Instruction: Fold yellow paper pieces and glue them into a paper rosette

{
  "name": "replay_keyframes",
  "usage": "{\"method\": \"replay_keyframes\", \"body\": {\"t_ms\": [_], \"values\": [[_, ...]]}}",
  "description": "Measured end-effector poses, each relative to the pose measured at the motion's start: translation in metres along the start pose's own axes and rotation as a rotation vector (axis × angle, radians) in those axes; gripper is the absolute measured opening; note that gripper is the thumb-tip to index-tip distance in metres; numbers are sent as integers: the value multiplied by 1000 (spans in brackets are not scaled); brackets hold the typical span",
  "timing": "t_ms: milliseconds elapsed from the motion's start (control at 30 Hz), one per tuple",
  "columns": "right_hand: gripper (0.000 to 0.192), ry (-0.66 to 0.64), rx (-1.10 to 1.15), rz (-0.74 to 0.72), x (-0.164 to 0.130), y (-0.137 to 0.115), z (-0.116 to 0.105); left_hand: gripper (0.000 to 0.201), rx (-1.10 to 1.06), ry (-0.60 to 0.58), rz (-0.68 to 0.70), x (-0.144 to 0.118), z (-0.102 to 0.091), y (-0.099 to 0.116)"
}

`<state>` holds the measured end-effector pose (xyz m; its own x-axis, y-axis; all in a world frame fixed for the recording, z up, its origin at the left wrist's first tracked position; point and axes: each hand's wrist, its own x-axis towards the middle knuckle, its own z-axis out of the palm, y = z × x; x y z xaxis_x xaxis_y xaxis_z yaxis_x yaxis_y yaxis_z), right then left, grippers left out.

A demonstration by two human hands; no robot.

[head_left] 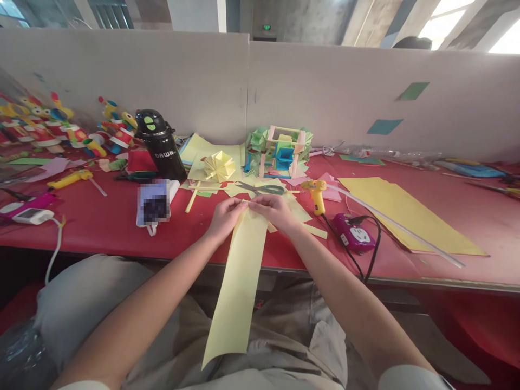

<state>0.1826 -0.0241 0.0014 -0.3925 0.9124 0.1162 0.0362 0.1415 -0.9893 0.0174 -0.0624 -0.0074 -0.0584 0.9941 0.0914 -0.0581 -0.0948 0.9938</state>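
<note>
Now both my hands pinch far end of yellow paper strip (239, 281), left hand (225, 216), right hand (276, 211), fingers closed, steadying fold; scissors (262, 188) just beyond strip.

Scissors (262, 188) lie on the bench (101, 222) just behind both hands; glue gun (316, 193) to their right, flask (161, 144) back left.

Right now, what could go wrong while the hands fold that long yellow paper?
The yellow paper strip hangs off the table edge over the lap, held only at its top by the left hand and right hand, so it might crease or tear. The scissors lie just beyond the fingers and could poke. The glue gun sits plugged in near the right hand and may be hot.
</note>
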Motion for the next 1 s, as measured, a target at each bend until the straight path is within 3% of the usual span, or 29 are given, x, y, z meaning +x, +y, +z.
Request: {"method": "replay_keyframes", "body": {"t_ms": [733,1000], "values": [[35,-10,-60,-82,-3,-5,1,32,93,17,168,0,-2,-5],[35,8,-76,-47,-4,-6,1,31,61,13,128,-2,-1,-3]]}}
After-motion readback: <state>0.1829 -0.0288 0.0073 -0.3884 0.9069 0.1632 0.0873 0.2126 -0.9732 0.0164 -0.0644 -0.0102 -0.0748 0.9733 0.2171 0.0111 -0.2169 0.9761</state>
